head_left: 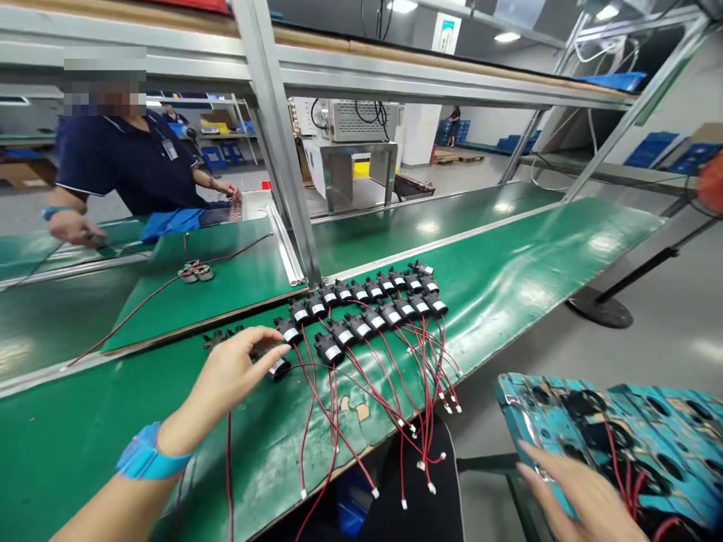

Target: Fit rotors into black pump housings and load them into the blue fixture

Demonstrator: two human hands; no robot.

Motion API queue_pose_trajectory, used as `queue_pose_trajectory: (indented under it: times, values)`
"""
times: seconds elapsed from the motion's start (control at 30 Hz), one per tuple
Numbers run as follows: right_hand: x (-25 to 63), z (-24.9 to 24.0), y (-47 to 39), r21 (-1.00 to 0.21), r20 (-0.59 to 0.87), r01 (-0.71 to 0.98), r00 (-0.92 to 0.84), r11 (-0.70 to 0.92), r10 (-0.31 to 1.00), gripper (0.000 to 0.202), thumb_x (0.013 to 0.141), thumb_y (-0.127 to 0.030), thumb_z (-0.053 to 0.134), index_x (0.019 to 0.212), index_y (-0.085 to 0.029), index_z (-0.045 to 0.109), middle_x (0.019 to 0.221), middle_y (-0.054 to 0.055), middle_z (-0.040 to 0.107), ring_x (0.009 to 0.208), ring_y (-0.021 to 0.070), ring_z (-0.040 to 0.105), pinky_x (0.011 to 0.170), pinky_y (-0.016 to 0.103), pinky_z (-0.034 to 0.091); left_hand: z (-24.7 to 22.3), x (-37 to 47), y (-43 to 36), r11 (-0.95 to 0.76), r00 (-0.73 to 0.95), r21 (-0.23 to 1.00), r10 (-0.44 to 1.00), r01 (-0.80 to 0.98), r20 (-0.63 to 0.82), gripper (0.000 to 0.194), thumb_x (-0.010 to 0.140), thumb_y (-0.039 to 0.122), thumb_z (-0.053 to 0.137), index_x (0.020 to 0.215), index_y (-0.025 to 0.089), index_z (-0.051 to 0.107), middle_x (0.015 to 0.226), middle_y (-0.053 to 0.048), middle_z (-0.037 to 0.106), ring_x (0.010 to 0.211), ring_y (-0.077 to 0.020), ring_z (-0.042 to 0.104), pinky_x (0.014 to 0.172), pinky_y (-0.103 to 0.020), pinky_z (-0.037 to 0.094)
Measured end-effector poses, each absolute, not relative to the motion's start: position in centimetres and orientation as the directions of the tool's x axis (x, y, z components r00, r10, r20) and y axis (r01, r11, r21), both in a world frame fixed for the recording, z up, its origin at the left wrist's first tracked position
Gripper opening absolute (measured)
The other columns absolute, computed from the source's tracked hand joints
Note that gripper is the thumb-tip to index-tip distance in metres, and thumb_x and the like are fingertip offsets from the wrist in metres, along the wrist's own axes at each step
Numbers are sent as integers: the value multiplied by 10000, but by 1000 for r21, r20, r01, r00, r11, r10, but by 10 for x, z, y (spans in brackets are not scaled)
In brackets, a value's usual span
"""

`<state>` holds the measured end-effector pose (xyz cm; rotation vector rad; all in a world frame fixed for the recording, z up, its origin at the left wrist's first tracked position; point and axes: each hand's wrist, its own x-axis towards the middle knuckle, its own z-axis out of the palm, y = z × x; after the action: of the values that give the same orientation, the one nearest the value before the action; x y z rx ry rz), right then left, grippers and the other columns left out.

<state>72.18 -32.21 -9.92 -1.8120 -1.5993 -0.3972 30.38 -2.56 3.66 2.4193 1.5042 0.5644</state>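
Observation:
My left hand (240,376), a blue band at its wrist, has thumb and fingers curled round a small black pump (278,369) with a white label, low over the green bench. Its far fingers are partly hidden. Beside it, similar black pumps (343,333) stand in two rows, their red wires with white connectors trailing to the bench edge. On the right, my right hand (581,489) is slightly blurred, fingers stretched and apart, nothing visible in them. It is at the near edge of a turquoise moulded tray (511,406) holding black parts and red wires.
The green bench (508,263) runs away to the right. A metal post (282,150) rises behind the pumps under an overhead shelf. Across the bench sits a co-worker (124,162) in dark blue. A fan stand (599,307) is on the floor at right.

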Motion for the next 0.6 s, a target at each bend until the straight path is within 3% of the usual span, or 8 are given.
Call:
queue_pose_trajectory:
  times: [0.1, 0.2, 0.37, 0.5, 0.6]
  values:
    - [691, -53, -213, -107, 700, 908, -221, 406, 679, 440, 926, -370, 669, 1337, -224, 610, 1150, 81, 728, 1061, 238, 670, 963, 394, 507, 21, 307, -27, -524, 486, 260, 851, 811, 200, 443, 926, 607, 510, 1090, 218, 643, 1017, -68, 717, 946, -254, 664, 830, -346, 486]
    - [653, -21, -104, 38, 673, 776, -485, 629, 558, 514, 921, -536, 625, 1299, -187, 620, 1201, 124, 695, 1111, 249, 625, 970, 407, 495, 14, 302, -29, -499, 466, 124, 857, 858, 222, 484, 943, 606, 487, 1166, 194, 608, 1049, -98, 685, 978, -290, 642, 822, -389, 478]
    - [604, -21, 6, 152, 514, 568, -744, 809, 426, 820, 808, -792, 539, 1348, -176, 580, 1295, 171, 606, 1186, 296, 549, 1016, 461, 442, -3, 302, -35, -512, 491, 106, 854, 852, 172, 479, 915, 600, 553, 1156, 193, 624, 1080, -109, 670, 976, -303, 618, 837, -435, 474]
    - [586, -43, 32, 112, 384, 474, -832, 874, 402, 878, 799, -833, 496, 1387, -182, 538, 1254, 159, 597, 1080, 271, 563, 934, 424, 470, -22, 322, -45, -664, 656, 200, 746, 720, 117, 331, 953, 504, 553, 1126, 235, 638, 1132, -83, 667, 1041, -289, 591, 875, -439, 453]
    - [581, -55, 34, 92, 372, 498, -820, 862, 434, 863, 806, -835, 474, 1365, -184, 558, 1234, 163, 590, 982, 251, 567, 839, 383, 488, -35, 328, -51, -756, 769, 297, 631, 583, 98, 252, 998, 428, 498, 956, 235, 654, 1123, -56, 665, 1073, -261, 575, 922, -426, 434]
